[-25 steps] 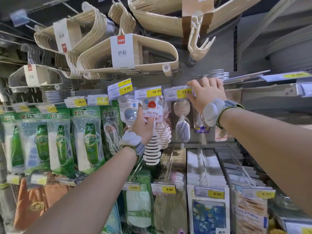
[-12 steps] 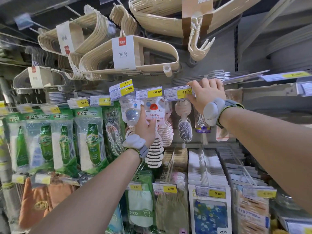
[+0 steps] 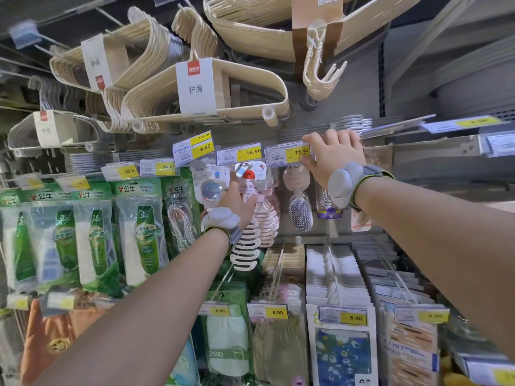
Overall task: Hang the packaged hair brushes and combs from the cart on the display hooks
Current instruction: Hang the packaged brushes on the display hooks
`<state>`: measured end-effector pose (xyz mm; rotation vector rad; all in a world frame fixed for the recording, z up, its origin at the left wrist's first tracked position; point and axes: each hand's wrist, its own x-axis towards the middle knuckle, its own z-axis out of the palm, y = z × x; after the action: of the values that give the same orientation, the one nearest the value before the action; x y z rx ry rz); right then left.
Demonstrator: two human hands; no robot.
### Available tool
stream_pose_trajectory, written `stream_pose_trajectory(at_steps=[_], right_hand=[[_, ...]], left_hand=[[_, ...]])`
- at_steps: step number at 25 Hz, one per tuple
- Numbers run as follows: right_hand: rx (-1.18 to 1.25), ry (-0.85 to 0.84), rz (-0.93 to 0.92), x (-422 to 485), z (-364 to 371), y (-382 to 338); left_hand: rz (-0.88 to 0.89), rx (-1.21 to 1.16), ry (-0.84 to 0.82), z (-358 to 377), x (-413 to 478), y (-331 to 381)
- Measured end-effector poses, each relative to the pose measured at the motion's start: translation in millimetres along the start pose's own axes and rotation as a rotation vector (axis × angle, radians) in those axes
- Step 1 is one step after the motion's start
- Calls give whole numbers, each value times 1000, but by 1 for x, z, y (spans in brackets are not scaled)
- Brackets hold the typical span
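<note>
— What's on the far left?
— A row of green packets, hanging.
— And the left hand?
— The left hand grips the card top of a packaged comb, held up just under the 16.90 tag. The white comb dangles below the wrist.
— Further right?
— A round brush hangs beneath the 11.90 tag. The right hand pinches that tag's right end, thumb underneath, fingers on top.
</note>
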<state>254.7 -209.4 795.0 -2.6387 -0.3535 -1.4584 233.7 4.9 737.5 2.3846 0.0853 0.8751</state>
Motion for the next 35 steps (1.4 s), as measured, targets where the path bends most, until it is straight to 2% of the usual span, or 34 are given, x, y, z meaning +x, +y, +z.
stream_pose_trajectory(at_steps=[7,9,12,14,17,21,23,25,28,30,35], right_hand=[[6,-18,-3,0,1,-1],[3,-27,-4,0,1,1],[7,-48,-5,1,1,3],[12,-52,-4,1,1,4],[16,-43,-7,1,2,4],[50,-69,19,1,0,0],[39,-69,23,2,1,1],[34,-79,13,2,0,1],[30,-117,-5,3,-1,3],[15,-134,-28,4,-3,4],[-37,-216,-82,9,-9,5]], left_hand=[[-30,368,-107,-1,12,18],[-53,365,-108,5,15,22],[-112,229,-69,13,13,20],[-65,260,-100,9,7,21],[-35,182,15,-6,-2,21],[0,-34,300,-36,-12,28],[100,60,371,-51,-15,34],[235,384,332,-56,-15,33],[379,714,104,-49,-20,26],[348,769,11,-42,-22,21],[251,771,-5,-42,-20,27]])
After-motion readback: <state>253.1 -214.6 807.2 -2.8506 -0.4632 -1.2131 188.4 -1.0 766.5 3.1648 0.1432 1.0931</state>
